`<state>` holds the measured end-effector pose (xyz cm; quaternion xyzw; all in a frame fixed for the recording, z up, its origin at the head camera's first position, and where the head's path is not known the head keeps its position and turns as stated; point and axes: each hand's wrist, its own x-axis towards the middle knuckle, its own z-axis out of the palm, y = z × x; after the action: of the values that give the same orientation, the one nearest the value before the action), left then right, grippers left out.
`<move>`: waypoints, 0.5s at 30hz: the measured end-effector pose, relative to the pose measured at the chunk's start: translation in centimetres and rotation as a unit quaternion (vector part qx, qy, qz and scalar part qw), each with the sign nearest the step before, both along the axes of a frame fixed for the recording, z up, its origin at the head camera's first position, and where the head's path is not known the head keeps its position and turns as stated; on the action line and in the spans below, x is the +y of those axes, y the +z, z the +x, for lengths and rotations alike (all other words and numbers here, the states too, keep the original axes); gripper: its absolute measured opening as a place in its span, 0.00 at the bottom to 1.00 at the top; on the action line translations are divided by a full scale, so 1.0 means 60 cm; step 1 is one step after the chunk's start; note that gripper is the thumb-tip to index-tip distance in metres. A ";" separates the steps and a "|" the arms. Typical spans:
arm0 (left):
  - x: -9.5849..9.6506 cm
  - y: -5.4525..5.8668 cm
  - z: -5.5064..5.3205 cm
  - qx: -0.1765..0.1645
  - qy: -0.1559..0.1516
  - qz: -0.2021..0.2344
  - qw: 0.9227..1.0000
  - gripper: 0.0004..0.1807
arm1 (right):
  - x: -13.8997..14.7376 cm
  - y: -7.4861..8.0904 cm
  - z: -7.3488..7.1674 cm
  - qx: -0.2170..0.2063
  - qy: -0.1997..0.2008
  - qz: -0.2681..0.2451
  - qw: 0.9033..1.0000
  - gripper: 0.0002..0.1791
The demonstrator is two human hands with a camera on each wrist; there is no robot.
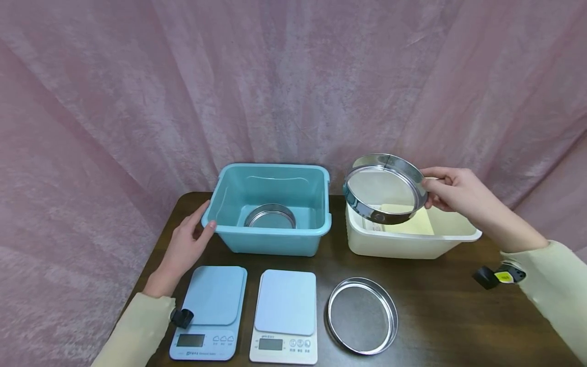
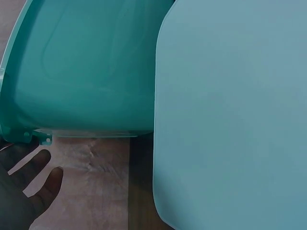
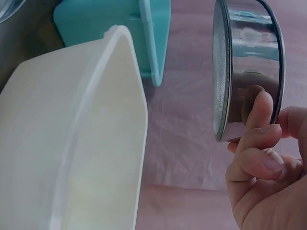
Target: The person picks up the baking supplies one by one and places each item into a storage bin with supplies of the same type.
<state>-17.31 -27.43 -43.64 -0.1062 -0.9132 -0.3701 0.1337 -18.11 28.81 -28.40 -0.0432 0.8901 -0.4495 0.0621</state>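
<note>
My right hand pinches a round steel sieve by its side wall, fingers on one face and thumb on the other. The sieve hangs tilted above the cream bin; its mesh and shiny wall show in the right wrist view. At the near left corner of the blue bin, my left hand touches the rim with spread, fairly straight fingers. A smaller sieve lies inside the blue bin. Another round sieve lies flat on the table.
Two kitchen scales stand near the front edge: a blue scale and a white scale. Yellow paper lies in the cream bin. The dark wooden table ends at a pink curtain behind.
</note>
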 end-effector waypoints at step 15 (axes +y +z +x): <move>0.001 -0.003 0.003 -0.009 -0.002 0.008 1.000 0.33 | -0.074 0.022 -0.073 -0.018 0.029 -0.051 0.998 0.24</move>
<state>-17.15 -27.40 -43.84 -0.1038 -0.9110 -0.3787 0.1260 -22.51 24.36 -27.08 -0.0643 0.8633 -0.4926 0.0888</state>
